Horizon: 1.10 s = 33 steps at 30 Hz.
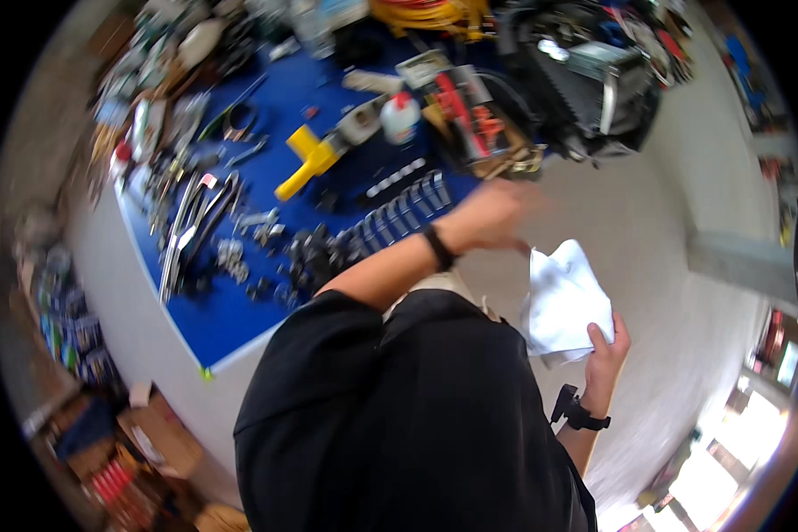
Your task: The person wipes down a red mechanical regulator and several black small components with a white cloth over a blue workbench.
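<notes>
In the head view my right hand [607, 352] grips a white folded sheet [567, 299], cloth or paper, by its lower right corner. The sheet hangs over the pale floor, in front of my black shirt. My left hand [495, 209] is reached across the near edge of the blue-topped table [223, 326], blurred by motion. Its thumb points down near the sheet's upper left corner, apart from the other fingers, and I see nothing in it. Close to this hand lies a shallow box of tools [472, 120], partly blurred. A row of clear plastic pieces [402, 213] runs beside my left forearm.
A yellow tool [312, 159], a white bottle with a red cap [399, 118] and several metal strips [189, 226] lie on the table. A black open bag [585, 86] stands at its far right. Cardboard boxes [159, 432] sit on the floor at left.
</notes>
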### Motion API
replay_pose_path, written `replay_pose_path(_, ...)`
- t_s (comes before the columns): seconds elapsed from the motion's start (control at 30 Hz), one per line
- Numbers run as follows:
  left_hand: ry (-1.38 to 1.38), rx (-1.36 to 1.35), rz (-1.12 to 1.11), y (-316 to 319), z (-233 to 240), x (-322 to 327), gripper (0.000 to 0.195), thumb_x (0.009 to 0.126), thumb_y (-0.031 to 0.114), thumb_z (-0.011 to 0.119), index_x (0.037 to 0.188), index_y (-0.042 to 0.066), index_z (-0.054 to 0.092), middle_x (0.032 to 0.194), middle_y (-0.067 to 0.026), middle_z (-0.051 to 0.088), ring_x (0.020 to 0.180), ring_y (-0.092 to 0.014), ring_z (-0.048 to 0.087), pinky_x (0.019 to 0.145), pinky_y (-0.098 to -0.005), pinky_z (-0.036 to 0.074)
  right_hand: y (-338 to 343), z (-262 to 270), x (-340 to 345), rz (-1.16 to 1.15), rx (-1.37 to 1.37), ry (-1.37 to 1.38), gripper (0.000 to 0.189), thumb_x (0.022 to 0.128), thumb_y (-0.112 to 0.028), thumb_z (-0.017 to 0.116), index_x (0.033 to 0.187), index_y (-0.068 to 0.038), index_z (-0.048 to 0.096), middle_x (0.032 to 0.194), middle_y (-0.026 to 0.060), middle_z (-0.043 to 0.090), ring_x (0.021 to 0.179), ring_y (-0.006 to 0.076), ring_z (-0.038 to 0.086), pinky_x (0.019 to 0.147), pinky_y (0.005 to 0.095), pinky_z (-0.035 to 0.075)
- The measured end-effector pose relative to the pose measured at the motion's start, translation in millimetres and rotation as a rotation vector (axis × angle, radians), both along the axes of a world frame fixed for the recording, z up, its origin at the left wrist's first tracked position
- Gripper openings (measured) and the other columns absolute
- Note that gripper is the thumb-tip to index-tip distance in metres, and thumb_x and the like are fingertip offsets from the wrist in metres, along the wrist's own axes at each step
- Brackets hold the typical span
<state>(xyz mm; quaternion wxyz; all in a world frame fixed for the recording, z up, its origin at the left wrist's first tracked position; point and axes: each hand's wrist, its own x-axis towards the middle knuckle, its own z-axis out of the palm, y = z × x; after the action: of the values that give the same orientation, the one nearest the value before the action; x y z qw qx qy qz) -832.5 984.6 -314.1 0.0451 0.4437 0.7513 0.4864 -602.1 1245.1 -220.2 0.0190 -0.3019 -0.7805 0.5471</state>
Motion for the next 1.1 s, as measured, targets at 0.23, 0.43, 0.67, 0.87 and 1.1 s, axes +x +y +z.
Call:
replay_pose_path(0.23, 0.093, 0.053, 0.15, -16.0, 15.9, 131.2, 0.096, 0.063, 0.026, 0.09, 0.149, 0.016, 0.049, 0.138, -0.0109, 0.061, 0.136, -0.029, 0.051, 0.114, -0.058, 0.031, -58.3, 42.4, -18.0, 0.324, -0.413, 0.325, 0.067, 0.085, -0.017, 0.065, 0.145, 0.005, 0.047, 0.134, 0.0222, 0.059, 0.12, 0.0325, 0.062, 0.106, 0.0422, 0.05)
replay_pose_path(0.43, -0.261, 0.057, 0.637, -100.6, 24.6, 249.9, 0.073, 0.074, 0.018, 0.079, 0.14, 0.01, 0.05, 0.102, -0.0208, 0.07, 0.094, -0.043, 0.068, 0.085, -0.0494, 0.053, -129.6, 5.8, -13.7, 0.269, -0.715, 0.274, 0.063, 0.106, -0.041, 0.05, 0.156, -0.005, 0.036, 0.149, 0.0162, 0.052, 0.135, 0.0318, 0.053, 0.116, 0.0452, 0.041)
replay_pose_path(0.67, -0.254, -0.378, 1.116, -208.7, -3.2, 384.0, 0.083, 0.078, 0.009, 0.072, 0.154, 0.025, 0.043, 0.123, -0.0135, 0.059, 0.091, -0.041, 0.069, 0.074, -0.0487, 0.058, -293.7, -112.5, 78.4, 0.713, -0.681, 0.086, 0.089, 0.083, -0.008, 0.082, 0.154, -0.007, 0.028, 0.142, 0.015, 0.05, 0.128, 0.0299, 0.053, 0.108, 0.0434, 0.046)
replay_pose_path(0.87, 0.049, -0.756, 1.084, -278.8, -38.6, 452.6, 0.077, 0.078, 0.006, 0.066, 0.152, 0.018, 0.048, 0.154, -0.0068, 0.045, 0.076, -0.026, 0.072, 0.062, -0.0379, 0.058, -393.7, -163.5, 107.5, 0.997, -0.001, 0.414, 0.053, 0.085, -0.005, 0.071, 0.135, 0.003, 0.055, 0.13, 0.023, 0.06, 0.119, 0.0389, 0.06, 0.107, 0.0418, 0.046)
replay_pose_path(1.1, -0.163, -0.955, 0.983, -366.6, -106.5, 453.6, 0.063, 0.081, 0.011, 0.067, 0.143, 0.008, 0.055, 0.158, -0.0087, 0.045, 0.074, -0.025, 0.074, 0.064, -0.0373, 0.058, -513.7, -241.7, 141.5, 1.191, 0.416, 0.488, 0.063, 0.085, -0.002, 0.062, 0.147, 0.002, 0.048, 0.147, 0.0226, 0.052, 0.12, 0.0412, 0.055, 0.104, 0.0439, 0.049)
